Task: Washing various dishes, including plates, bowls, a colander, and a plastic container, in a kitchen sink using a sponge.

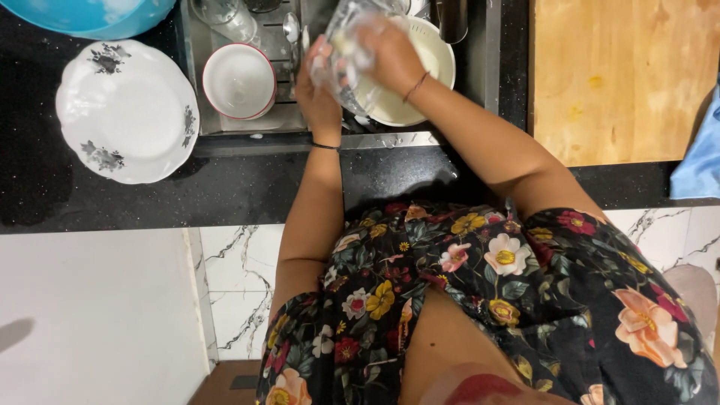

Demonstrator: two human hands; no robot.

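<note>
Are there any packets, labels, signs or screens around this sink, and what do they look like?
None in view: no packages, labels, signs or screens. The left hand and right hand hold only a clear glass item, blurred, over the sink; nearby dishes are unlabelled.

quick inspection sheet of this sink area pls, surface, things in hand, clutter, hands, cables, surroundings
surface: black speckled counter around a steel sink, wet near the sink edge
job's things: clear glass item held over the sink by both hands, blurred; exact shape cannot be told
clutter: in the sink a red-rimmed white bowl, a white plate under the hands, a drinking glass, a spoon; on the counter a flowered white plate, a blue bowl
grips: left hand holds the glass item from below; right hand is on its upper side
cables: nothing seen
surroundings: wooden board, blue cloth, white marbled cabinet front
</note>
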